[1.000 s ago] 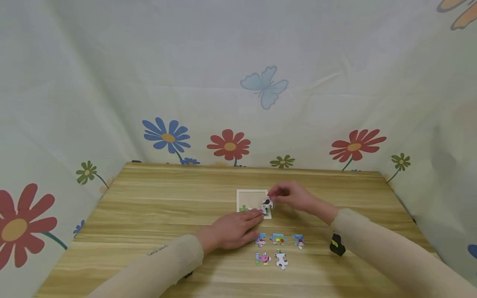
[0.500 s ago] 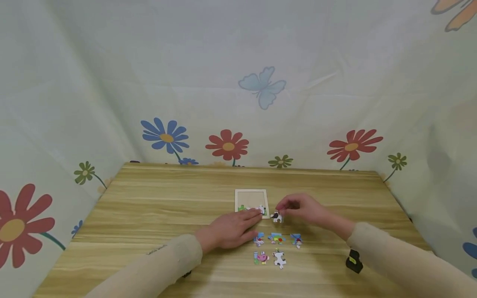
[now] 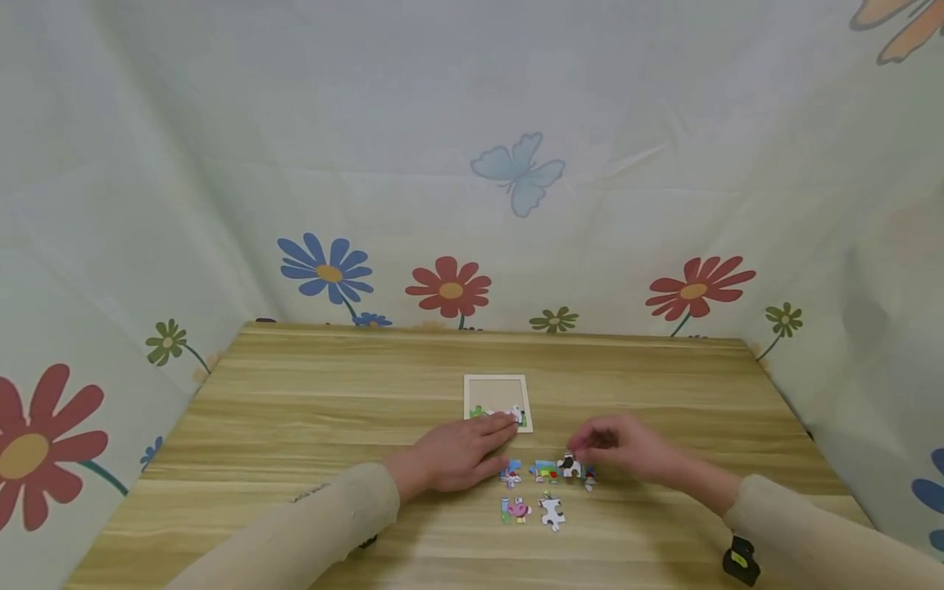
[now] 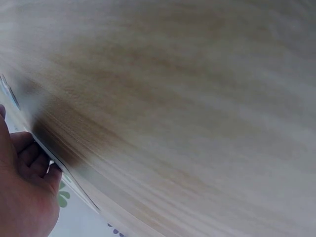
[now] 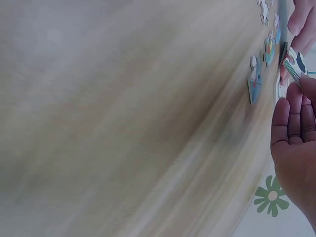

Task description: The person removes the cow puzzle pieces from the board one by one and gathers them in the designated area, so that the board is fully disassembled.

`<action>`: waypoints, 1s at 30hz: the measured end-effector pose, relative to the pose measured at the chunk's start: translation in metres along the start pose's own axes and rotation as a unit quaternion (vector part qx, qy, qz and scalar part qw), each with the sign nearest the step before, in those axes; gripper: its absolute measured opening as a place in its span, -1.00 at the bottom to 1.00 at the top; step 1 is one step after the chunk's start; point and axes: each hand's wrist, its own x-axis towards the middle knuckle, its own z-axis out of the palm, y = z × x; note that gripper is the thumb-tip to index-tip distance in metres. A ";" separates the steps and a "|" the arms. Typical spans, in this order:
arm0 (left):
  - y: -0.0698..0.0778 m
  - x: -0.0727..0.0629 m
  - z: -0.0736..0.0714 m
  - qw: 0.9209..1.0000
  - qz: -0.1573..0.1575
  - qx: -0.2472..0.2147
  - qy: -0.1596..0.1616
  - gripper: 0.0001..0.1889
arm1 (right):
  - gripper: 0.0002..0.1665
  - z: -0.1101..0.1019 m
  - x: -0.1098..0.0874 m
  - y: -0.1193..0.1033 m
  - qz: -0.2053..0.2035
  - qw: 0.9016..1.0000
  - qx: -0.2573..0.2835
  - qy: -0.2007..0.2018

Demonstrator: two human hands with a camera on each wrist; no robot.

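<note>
Right hand [image 3: 623, 447] pinches black-and-white piece [image 3: 569, 466] near 5 loose pieces [image 3: 551, 513]; low pass could knock them. Left hand [image 3: 459, 453], laid flattish at frame [image 3: 495, 378] near edge; slip could shift inset pieces [image 3: 478, 411].

You are facing pale flower-printed cloth [image 3: 369, 98]; 1 blue butterfly [image 3: 522, 174] is showing at 12 o'clock, above a wooden table [image 3: 332, 369].
</note>
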 end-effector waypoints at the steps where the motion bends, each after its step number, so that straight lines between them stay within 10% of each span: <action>1: 0.000 0.000 0.000 1.000 -0.001 0.000 0.000 -0.34 | -0.82 0.001 -0.003 0.001 -0.002 1.000 -0.001 -0.001; 30: -0.001 -0.001 0.000 1.000 0.003 -0.003 -0.001 -0.34 | -0.87 0.022 -0.041 0.018 -0.100 0.991 -0.080 0.024</action>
